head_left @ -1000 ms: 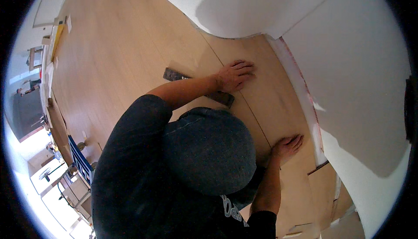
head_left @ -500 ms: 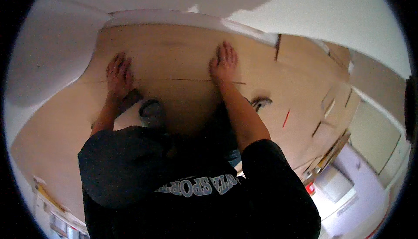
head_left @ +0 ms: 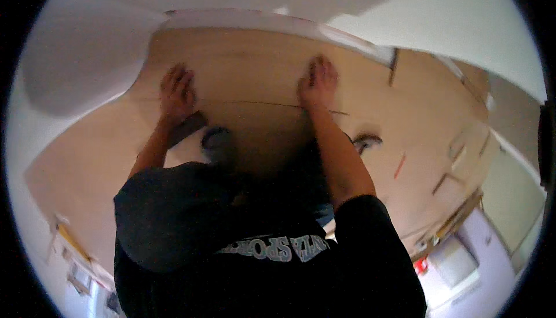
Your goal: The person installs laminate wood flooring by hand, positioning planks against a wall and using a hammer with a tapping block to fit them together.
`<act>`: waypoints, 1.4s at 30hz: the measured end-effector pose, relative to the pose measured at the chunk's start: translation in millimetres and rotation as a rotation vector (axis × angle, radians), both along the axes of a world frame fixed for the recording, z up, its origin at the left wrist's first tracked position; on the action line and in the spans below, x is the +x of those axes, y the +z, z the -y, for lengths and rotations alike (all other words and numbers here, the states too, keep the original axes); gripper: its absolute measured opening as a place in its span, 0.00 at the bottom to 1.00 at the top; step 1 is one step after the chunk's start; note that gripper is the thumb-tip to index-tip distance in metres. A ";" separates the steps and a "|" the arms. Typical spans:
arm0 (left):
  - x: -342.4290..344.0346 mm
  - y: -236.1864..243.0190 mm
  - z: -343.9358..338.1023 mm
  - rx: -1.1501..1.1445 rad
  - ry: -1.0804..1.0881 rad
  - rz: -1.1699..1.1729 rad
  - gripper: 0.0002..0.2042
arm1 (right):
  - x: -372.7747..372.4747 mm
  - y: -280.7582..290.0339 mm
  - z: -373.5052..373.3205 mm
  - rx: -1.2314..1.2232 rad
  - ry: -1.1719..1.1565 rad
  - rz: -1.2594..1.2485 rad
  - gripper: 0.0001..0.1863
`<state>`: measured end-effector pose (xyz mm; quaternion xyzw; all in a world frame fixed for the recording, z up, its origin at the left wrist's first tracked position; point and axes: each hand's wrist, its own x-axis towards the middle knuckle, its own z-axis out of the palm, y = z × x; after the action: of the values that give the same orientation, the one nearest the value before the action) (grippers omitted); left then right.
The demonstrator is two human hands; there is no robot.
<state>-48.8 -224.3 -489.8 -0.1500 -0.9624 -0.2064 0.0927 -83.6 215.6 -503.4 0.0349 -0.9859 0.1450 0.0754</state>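
My left hand (head_left: 178,89) lies palm down on a light brown wood-look floor board (head_left: 249,66), its fingers stretched toward the wall. Further right, my right hand (head_left: 319,83) rests on the same board with fingers extended. Neither hand appears to hold anything. A thin dark seam (head_left: 260,104) runs across the floor beneath both hands. Close to my left wrist is a dark rectangular block (head_left: 188,128). Beside it sits a dark, rounded thing (head_left: 215,139), too blurred to name. Right of my right forearm lies a dark curved object (head_left: 368,141), its kind unclear.
A white wall (head_left: 255,19) bounds the floor ahead, and a pale wall corner (head_left: 92,63) juts in at left. A thin red stick (head_left: 399,166) lies on the floor at right. Wood strips (head_left: 457,216) and a doorway (head_left: 509,179) are farther right.
The whole view has shifted, so the scene sits slightly farther right. Both hands stay flat on the board, with no clear movement relative to it.
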 end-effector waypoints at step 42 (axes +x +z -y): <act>-216.4 -92.8 -302.1 0.162 -0.899 -0.197 0.20 | 14.1 -32.4 -90.9 -0.254 -0.293 0.765 0.36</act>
<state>-265.2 77.8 -582.6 -0.5632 -0.7696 -0.2852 0.0963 -69.5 306.5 -535.8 -0.1712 -0.9118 0.2555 -0.2720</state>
